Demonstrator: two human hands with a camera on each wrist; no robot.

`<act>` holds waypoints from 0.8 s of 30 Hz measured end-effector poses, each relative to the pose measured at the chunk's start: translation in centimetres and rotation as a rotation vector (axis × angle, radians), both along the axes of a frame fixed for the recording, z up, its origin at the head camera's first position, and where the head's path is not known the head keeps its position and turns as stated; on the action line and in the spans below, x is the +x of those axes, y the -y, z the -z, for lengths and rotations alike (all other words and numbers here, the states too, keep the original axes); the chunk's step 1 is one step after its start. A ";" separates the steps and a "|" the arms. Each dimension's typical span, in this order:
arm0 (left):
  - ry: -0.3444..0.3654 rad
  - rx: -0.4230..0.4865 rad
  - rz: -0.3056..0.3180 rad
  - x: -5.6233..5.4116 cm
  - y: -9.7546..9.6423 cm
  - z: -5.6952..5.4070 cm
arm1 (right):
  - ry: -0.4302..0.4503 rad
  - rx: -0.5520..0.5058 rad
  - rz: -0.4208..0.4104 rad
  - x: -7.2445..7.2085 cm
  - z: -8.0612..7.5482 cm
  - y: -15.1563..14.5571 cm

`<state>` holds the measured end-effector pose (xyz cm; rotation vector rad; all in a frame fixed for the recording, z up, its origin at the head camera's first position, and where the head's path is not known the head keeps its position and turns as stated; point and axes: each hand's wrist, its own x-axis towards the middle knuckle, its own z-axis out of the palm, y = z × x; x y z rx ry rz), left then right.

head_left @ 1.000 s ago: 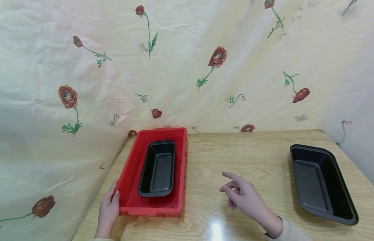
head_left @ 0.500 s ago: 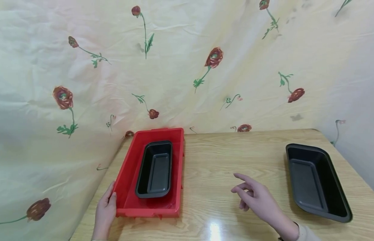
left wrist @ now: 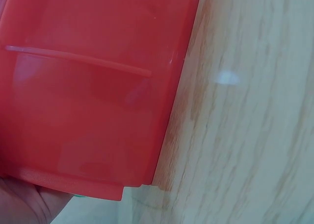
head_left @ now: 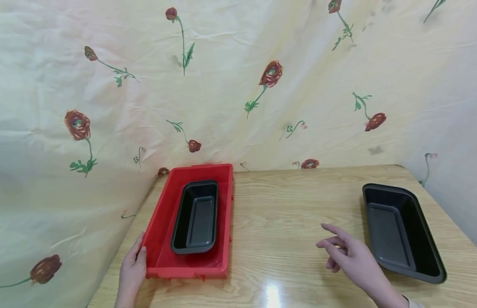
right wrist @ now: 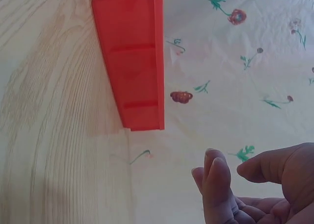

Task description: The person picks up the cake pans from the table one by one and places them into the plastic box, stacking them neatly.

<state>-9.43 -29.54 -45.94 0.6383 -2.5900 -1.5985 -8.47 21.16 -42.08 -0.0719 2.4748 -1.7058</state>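
A red plastic tray sits on the left of the table, with a black loaf pan inside it. My left hand grips the tray's near left rim, its thumb by the edge; the left wrist view shows the red wall filling much of the frame, with part of the hand at lower left. Over the table, my right hand hovers with loosely bent fingers and nothing in them. Just right of it, a second black loaf pan rests on the table.
The light wood table stretches between the tray and the right-hand loaf pan. Flower-patterned cloth hangs behind the table and along its sides. A bright light reflection shows near the front.
My right hand has moved right, closer to the loaf pan on the table. The head view has shifted slightly, sliding the scene left. My left hand stays on the tray's rim.
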 end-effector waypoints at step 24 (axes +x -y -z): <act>-0.017 -0.027 -0.001 0.0 0.0 -0.2 | 0.002 0.272 0.165 1.8 0.7 -7.3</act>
